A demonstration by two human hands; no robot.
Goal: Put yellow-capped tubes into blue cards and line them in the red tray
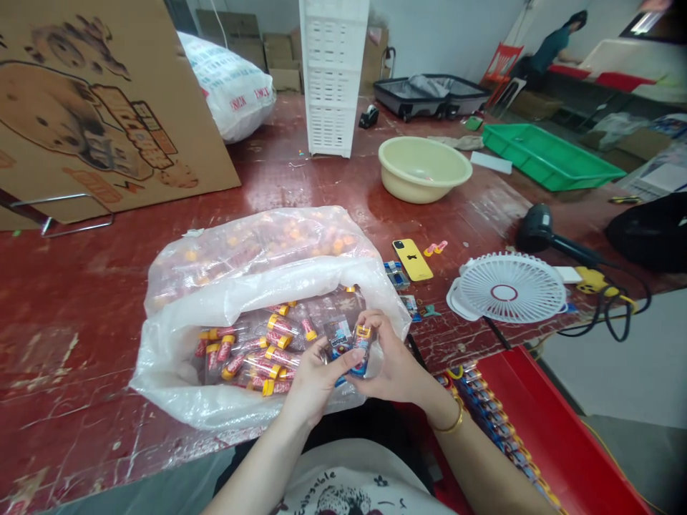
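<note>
Both of my hands meet over the right end of an open clear plastic bag [182, 357]. My left hand [314, 375] is closed on a clear packet with a dark blue printed card [339, 337], its thumb reaching across to a neighbouring item. That item is a small blue package with a yellow top [363, 340], gripped between the fingers and thumb of my right hand [394, 368]. Inside the bag lie several small red-labelled tubes with yellow caps [279, 336], in clear wrapping.
Right of the bag lie a yellow phone [413, 260], small blue packets [396, 275] and a white fan [504, 290]. Beyond stand a cream basin [424, 168], a white rack [331, 86] and a green tray [552, 157]. A red bin [542, 422] holds packed items at lower right. A person works far off.
</note>
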